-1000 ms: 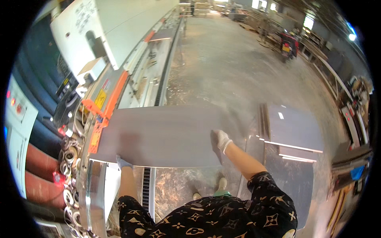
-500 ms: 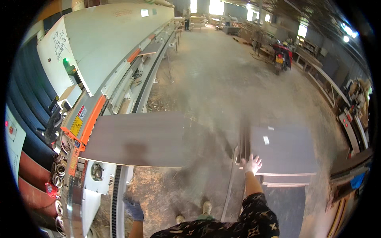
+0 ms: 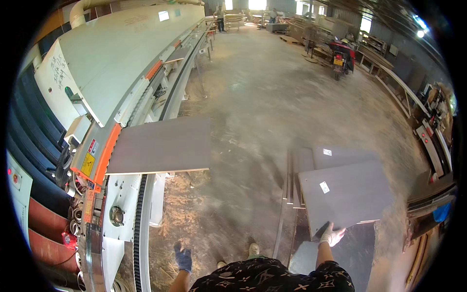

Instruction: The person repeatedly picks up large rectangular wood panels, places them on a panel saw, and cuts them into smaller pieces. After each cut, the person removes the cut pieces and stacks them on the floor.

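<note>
My right hand point(image 3: 332, 235), in a white glove, grips the near edge of a flat grey panel point(image 3: 348, 187) that bears a small white label. This panel sits askew over another labelled grey panel point(image 3: 335, 155), whose far part shows behind it. At my left side, my left hand point(image 3: 183, 259) hangs in a blue-grey glove, fingers apart and holding nothing. A dark panel point(image 3: 160, 146) lies across the feed track of the long machine to the left, nearer to my left hand than to my right.
The long pale machine point(image 3: 131, 44) with an orange guard edge point(image 3: 108, 155) fills the left. A chain track point(image 3: 141, 228) runs along its near side. Narrow strips point(image 3: 287, 209) lie left of the panel stack. A red motorcycle point(image 3: 340, 58) and workpeople stand farther back.
The labelled panel has turned and come toward me with my right hand at its near edge. On the machine, the dark panel is farther forward. My left hand has shifted slightly right.
</note>
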Demonstrator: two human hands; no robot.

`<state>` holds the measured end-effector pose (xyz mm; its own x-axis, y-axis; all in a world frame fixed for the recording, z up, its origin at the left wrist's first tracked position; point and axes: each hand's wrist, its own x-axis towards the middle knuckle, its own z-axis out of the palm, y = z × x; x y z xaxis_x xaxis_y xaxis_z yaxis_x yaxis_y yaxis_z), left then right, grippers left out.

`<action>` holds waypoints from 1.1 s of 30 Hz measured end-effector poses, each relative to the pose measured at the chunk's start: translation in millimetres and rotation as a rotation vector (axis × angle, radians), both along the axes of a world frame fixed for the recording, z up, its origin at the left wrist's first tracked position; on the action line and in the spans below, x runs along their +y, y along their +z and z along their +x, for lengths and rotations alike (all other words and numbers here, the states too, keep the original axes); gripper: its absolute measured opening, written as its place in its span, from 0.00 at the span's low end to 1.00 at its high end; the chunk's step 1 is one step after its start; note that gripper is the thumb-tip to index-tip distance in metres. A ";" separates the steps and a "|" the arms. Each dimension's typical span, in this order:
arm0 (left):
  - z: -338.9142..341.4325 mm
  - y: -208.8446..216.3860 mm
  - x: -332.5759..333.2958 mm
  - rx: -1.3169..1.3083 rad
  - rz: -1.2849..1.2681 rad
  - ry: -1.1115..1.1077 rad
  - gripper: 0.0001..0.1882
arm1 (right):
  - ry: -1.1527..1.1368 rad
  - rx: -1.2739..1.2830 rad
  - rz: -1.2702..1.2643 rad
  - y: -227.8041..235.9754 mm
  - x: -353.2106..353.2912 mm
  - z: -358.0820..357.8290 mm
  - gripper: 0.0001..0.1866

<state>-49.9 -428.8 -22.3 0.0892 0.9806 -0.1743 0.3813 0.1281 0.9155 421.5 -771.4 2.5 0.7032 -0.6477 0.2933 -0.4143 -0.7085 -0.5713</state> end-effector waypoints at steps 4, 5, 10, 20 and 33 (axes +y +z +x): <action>68.2 -40.5 -4.6 -0.153 -0.218 -0.242 0.26 | 0.238 0.062 1.801 -125.0 -63.2 39.9 0.27; 84.6 -46.9 -9.1 -0.174 -0.234 -0.388 0.26 | 0.300 0.087 1.837 -129.3 -57.0 40.3 0.27; 191.6 -10.5 -55.3 -0.199 -0.619 -0.840 0.24 | 0.427 0.332 1.779 -57.9 39.0 -66.5 0.25; 161.4 0.4 -58.2 -0.086 -0.588 -0.608 0.17 | 0.534 0.265 1.981 8.4 -42.0 -101.8 0.29; -223.8 128.3 44.4 0.197 -0.144 -0.125 0.30 | 0.959 0.602 1.984 1.6 74.6 -215.9 0.31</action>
